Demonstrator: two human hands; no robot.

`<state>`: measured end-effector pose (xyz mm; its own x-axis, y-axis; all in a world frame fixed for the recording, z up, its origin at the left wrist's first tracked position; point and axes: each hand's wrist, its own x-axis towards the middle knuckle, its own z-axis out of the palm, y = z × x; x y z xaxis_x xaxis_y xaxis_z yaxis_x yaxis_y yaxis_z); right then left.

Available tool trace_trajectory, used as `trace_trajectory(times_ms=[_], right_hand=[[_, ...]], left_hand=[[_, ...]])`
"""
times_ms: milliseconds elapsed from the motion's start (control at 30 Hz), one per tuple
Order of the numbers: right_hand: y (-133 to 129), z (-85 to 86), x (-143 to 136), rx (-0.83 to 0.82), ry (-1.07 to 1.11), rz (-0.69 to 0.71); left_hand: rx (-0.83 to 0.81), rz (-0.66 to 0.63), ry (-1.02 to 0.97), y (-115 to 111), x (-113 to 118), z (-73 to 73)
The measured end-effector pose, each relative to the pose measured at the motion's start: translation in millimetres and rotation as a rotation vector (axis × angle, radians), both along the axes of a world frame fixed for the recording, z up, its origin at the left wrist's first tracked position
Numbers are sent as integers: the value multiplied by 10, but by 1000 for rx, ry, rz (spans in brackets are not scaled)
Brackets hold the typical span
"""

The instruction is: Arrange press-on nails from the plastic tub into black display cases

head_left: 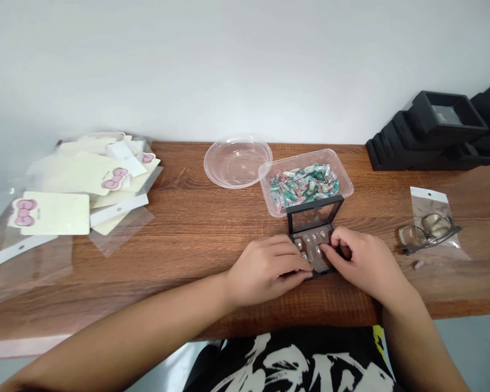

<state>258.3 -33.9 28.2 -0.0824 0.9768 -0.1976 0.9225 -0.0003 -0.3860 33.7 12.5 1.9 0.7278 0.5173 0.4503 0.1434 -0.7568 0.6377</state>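
Note:
A small black case (335, 211) stands open on the table, its windowed lid tilted up at the back. Several press-on nails (313, 238) lie in rows on its clear insert. My left hand (265, 269) closes over the left and front edge, thumb and fingertips together at the near left corner. At the right edge, the curled fingers of my right hand (363, 264) rest against the case while its thumb presses inside among the nails. My fingers hide part of the insert. Just behind the case is a clear rectangular tub (348, 188) holding many green, pink and clear nails.
A round clear plastic lid (232, 163) overlaps the tub. Cream cards with pink bows (57, 212) and clear sleeves are heaped at left. Black cases (424, 136) are stacked at back right. Glasses (427, 234) lie on a clear bag (428, 195), near a small pink piece (418, 265).

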Motion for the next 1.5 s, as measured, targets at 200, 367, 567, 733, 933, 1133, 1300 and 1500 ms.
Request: trace_trajectory(times_ms=[200,367,567,733,933,1133,1300,1500], right_hand=[[-7,65,84,5,53,28],[-4,95,149,-33,71,87],[-2,49,73,-18,26,83],[-6,37,44,58,28,156],[-3,107,141,83,120,96],[13,101,196,-28,144,166],[22,79,182,-12,157,209],[15,59,169,29,173,240]], left_hand=[[-15,21,14,1,-5,1],[-42,47,11,-8,1,33],[-78,83,-34,-10,-8,74],[-77,73,-59,-9,-9,75],[-73,64,-66,-7,-6,82],[-27,86,-79,-5,-9,96],[-25,83,-74,-6,-1,76],[-32,66,-78,-9,1,64]])
